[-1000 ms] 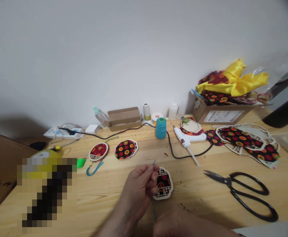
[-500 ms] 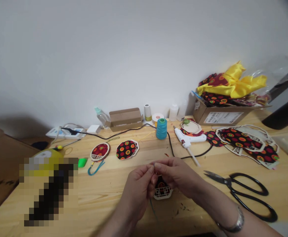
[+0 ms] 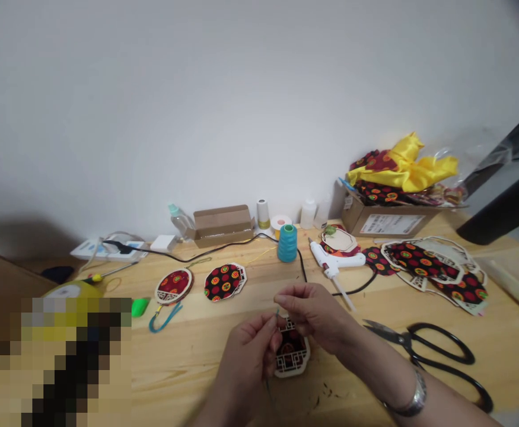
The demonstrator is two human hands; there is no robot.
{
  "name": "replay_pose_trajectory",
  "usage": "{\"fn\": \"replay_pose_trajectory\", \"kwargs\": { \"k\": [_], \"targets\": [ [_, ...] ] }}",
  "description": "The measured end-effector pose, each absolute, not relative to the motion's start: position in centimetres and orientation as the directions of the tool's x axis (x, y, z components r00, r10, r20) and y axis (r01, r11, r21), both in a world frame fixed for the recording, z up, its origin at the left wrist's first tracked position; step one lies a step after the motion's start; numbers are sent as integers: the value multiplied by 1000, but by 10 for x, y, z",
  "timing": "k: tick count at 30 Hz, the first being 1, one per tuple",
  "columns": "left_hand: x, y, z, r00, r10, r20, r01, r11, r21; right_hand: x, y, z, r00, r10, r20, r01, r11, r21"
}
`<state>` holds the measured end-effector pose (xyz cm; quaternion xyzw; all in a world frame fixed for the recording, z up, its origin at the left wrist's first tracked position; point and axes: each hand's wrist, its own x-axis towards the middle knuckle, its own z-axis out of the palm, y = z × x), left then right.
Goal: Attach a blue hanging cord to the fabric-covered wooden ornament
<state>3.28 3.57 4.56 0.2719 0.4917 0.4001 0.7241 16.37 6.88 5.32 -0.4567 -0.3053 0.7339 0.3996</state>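
My left hand (image 3: 254, 344) is closed in a pinch on a thin teal cord (image 3: 277, 311), whose tail hangs below the fingers. Just up and to the right, my right hand (image 3: 315, 311) pinches the upper end of that cord, with thumb and forefinger pressed together. Under both hands an octagonal lattice-framed piece (image 3: 292, 356) with dark red patterned fabric lies on the table, its left side partly covered by my left hand. A silver bracelet circles my right wrist.
Black scissors (image 3: 406, 341) lie at the right, beyond them patterned pieces (image 3: 432, 264). Behind the hands are a white glue gun (image 3: 337, 260) and a teal thread spool (image 3: 287, 244). Two patterned pieces (image 3: 226, 281) (image 3: 174, 286) lie left of centre.
My hands have moved apart slightly, the right one rising above the left, so a short stretch of cord shows between them. More of the octagonal piece is visible. The view has shifted a little.
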Motion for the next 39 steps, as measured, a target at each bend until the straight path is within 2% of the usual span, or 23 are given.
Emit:
{"fn": "replay_pose_trajectory", "kwargs": {
  "k": [13,21,28,33,39],
  "targets": [
    [29,36,37,147,807,-572,-374,581,723,184,125,91,-250,934,-257,-411,-342,-845],
    [26,34,34,185,820,-541,-363,569,738,198,159,130,-342,916,-208,-485,-362,-796],
    [24,35,32,189,814,-549,-376,577,725,214,171,160,-261,948,-181,-531,-298,-794],
    [24,36,30,197,804,-561,-366,592,718,227,157,184,-153,987,-50,-509,-123,-852],
    [26,36,22,194,812,-551,-395,579,714,239,127,205,5,983,182,-303,174,-937]
  ]
}}
